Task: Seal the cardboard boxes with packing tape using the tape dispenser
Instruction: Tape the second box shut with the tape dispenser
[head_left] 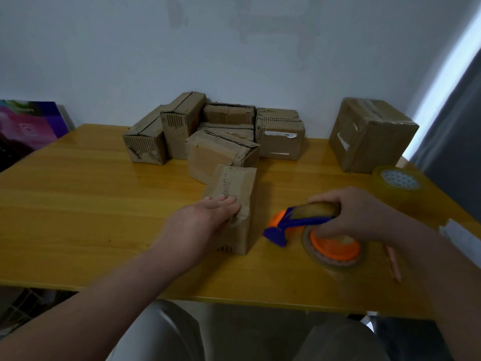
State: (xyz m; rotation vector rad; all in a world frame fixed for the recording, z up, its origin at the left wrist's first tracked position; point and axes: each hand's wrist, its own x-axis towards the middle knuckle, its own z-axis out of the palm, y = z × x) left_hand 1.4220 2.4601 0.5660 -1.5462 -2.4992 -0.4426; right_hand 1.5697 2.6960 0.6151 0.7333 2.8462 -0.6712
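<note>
A pale wall (234, 48) fills the far side, and in front of it the yellow wooden table (78, 204) runs across everything I see. A grey curtain (458, 121) hangs at my right and a purple poster (26, 126) leans at the far left, beside the table. At the back of the table, against the wall, sits a pile (216, 131) of worn cardboard boxes, some on their sides, packed close and touching. Well to the right of it stands a big box (369, 136) alone, with tape across its top. Nearer me, just in front of the pile, is the box (234, 204) I am working on, upright, its top flaps down. My left hand (205, 217) lies flat on the near edge of its top, fingers straight and together, pressing there. My right hand (356, 212) is curled round the handle of the dispenser (312, 225), gripping it. The dispenser, blue with an orange hub and roller, rests low on the table just right of the box, its blue nose pointing at the box but not touching it. A spare roll (398, 183) of clear tape lies flat near the table's right edge, in front of the big box. A pencil (393, 264) lies by my right wrist.
</note>
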